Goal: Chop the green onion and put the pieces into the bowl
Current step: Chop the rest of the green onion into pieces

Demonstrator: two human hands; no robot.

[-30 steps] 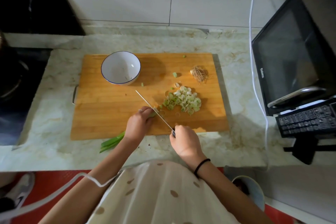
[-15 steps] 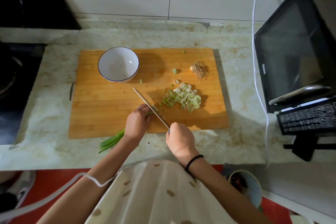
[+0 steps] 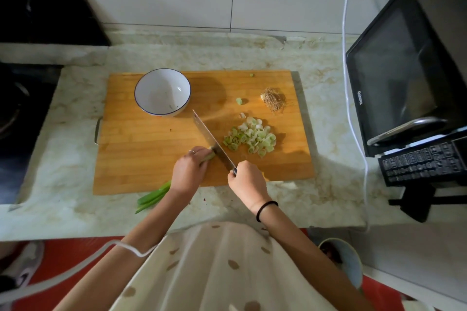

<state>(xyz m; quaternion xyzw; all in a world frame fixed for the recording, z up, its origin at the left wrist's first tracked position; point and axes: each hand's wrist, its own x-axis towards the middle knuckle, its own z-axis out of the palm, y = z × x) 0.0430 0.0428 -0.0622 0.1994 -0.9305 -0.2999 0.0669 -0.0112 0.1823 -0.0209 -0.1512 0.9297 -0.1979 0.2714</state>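
A wooden cutting board [image 3: 141, 154] lies on the marble counter. My left hand [image 3: 189, 171] presses down the green onion [image 3: 153, 196], whose leafy end sticks out past the board's front edge. My right hand [image 3: 247, 182] grips the handle of a knife [image 3: 211, 141], its blade slanting up-left right beside my left fingertips at the onion's cut end. A heap of chopped onion rings [image 3: 250, 137] lies right of the blade. The white bowl [image 3: 162, 92] with a blue rim stands at the board's back left, holding only a few scraps.
The cut-off root tuft [image 3: 273, 98] and a few stray onion pieces [image 3: 239, 101] lie at the board's back right. A black microwave oven [image 3: 404, 78] stands to the right with a white cable [image 3: 347, 58] beside it. A dark stove [image 3: 22, 113] is on the left.
The blade has tipped so its flat side shows, still next to my left fingers. The pile of rings looks the same. The head view shifted slightly.
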